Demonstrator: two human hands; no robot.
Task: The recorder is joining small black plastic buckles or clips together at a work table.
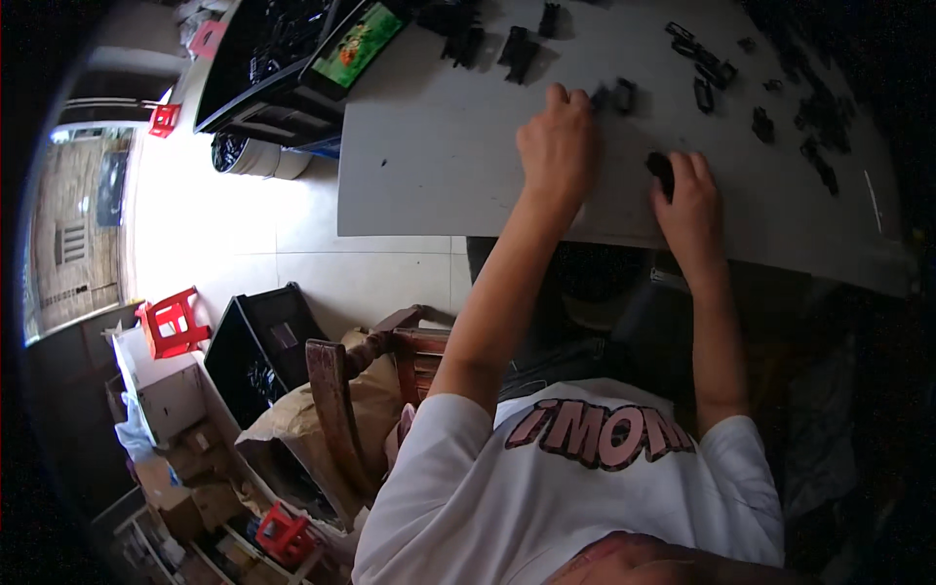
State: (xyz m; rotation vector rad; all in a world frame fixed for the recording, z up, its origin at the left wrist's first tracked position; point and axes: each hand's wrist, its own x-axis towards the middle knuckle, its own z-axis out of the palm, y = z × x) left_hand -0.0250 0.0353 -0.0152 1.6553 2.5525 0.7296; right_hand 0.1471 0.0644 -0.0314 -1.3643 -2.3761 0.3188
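My left hand [560, 144] is over the grey table, its fingers bent down and pressed together. A small dark part [600, 98], blurred, is right at its fingertips, and the thumb is hidden. Just right of it lies a black ring-like part [625, 95]. Nearer the table's front edge, my right hand [693, 200] is closed around a black part [661, 170], gripped between thumb and fingers; its exact kind cannot be made out. Black block-like parts [518, 54] lie beyond my left hand. Black frame-like parts [704, 95] lie beyond my right hand.
The grey table [419, 185] carries more black pieces [824, 122] at the right. A large black bin [283, 102] and a phone-like screen [358, 44] stand at its left. On the floor are a wooden chair [336, 400], a black crate [263, 336] and a red stool [174, 324].
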